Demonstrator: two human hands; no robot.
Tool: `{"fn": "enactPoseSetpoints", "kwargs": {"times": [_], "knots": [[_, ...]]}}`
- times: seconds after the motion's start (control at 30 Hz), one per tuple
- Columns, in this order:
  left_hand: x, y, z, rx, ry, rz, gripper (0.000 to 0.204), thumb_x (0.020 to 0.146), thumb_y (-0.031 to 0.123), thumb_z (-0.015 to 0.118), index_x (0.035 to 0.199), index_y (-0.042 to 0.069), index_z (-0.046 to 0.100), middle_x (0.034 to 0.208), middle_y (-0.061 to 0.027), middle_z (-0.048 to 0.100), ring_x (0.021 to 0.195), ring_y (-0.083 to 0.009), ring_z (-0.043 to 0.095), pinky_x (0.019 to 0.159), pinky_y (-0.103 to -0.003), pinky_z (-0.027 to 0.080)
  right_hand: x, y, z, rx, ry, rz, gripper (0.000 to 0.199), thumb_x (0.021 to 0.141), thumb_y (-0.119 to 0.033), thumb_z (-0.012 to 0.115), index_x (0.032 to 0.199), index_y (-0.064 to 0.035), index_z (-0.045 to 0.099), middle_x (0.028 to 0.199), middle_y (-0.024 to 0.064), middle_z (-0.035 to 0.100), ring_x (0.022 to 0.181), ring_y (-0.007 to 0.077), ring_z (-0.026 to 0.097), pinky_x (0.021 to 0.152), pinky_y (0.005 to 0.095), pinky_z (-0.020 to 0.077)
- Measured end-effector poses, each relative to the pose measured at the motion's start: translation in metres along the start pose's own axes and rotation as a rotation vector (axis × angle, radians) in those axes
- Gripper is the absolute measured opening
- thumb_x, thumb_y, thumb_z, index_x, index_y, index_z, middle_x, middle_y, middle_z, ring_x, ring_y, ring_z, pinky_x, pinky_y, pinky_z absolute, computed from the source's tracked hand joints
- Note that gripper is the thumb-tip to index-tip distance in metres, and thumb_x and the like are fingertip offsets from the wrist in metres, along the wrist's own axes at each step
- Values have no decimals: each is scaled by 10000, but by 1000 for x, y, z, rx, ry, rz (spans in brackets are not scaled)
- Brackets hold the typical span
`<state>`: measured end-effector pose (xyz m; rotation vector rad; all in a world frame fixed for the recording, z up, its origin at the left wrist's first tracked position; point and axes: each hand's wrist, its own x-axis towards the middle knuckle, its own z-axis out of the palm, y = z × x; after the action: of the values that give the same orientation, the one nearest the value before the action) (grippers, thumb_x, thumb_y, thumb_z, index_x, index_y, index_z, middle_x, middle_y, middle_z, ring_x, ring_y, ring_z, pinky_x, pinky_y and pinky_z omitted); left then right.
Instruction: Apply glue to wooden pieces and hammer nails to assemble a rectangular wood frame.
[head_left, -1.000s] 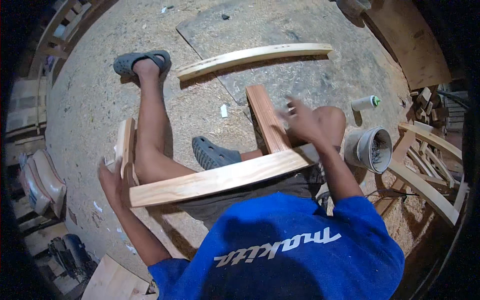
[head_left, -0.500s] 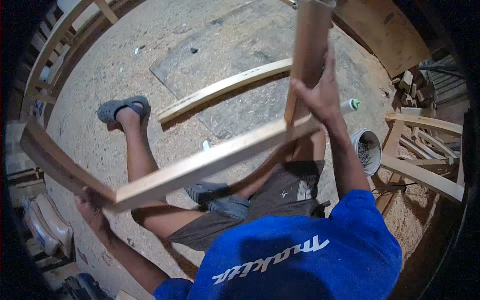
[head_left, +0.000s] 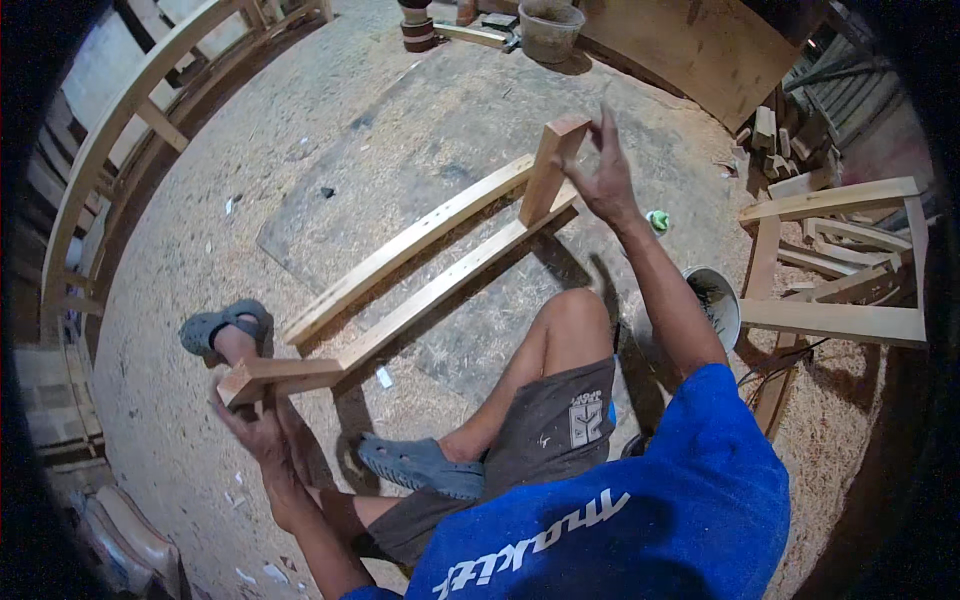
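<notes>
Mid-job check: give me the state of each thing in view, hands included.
Wooden frame: between both hands; whether it touches ground, unclear.
Left hand: against the frame's left end, grip partly hidden.
Right hand: fingers spread, against the frame's right end piece.
Loose beam: lying beyond the frame, partly hidden by its right end.
Near bucket: open, partly hidden.
Far bucket: open, upright.
Clogs: both worn.

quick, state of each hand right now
Left hand: at the left short board, partly hidden; whether it grips cannot be told.
Right hand: open, against the upright short board on the right.
</notes>
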<state>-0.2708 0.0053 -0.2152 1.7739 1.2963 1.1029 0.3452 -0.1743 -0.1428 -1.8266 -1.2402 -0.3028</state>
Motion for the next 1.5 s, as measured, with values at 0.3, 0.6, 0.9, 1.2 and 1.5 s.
{"fn": "enactPoseSetpoints", "kwargs": {"times": [0.3, 0.6, 0.9, 1.2, 1.5], "knots": [[-5, 97, 19, 463, 227, 632, 505, 926, 6, 596, 1425, 52, 534, 1502, -205, 474, 1404, -379, 438, 1158, -495, 367, -5, -52, -33, -366, -42, -374, 535, 977, -429, 607, 1366, -67, 554, 1330, 189, 609, 1287, 371, 551, 1184, 600, 249], [-9, 111, 54, 721, 327, 712, 464, 984, 180, 604, 1405, 3, 525, 1422, -192, 579, 1375, -367, 496, 1204, -566, 231, -73, 137, -33, -1342, -1162, 207, 287, 890, -249, 653, 1144, -171, 763, 1175, 75, 728, 1117, 332, 675, 949, 624, 484], [-10, 101, -4, 852, 297, 679, 428, 1011, 253, 572, 1361, 8, 550, 1423, -232, 545, 1351, -438, 474, 1180, -581, 256, -40, 65, -87, -982, -1198, 213, 388, 818, -428, 770, 1042, -111, 769, 949, 50, 763, 860, 242, 731, 676, 376, 577], [17, 39, 21, -656, 63, 248, 700, 889, -38, 649, 1506, 32, 328, 1427, -170, 495, 1283, -321, 526, 1113, -416, 423, -36, -113, -27, 777, -275, 470, 665, 793, -332, 825, 1291, 0, 534, 1004, 94, 671, 875, 210, 666, 807, 375, 556], [-9, 0, 46, -1246, -83, 230, 531, 819, -51, 681, 1322, -20, 512, 1233, -87, 597, 1191, -177, 577, 1012, -321, 495, 1, -340, 96, 1457, -526, 224, 746, 984, -578, 484, 1412, 30, 422, 994, 145, 623, 909, 266, 621, 835, 416, 517]]}}
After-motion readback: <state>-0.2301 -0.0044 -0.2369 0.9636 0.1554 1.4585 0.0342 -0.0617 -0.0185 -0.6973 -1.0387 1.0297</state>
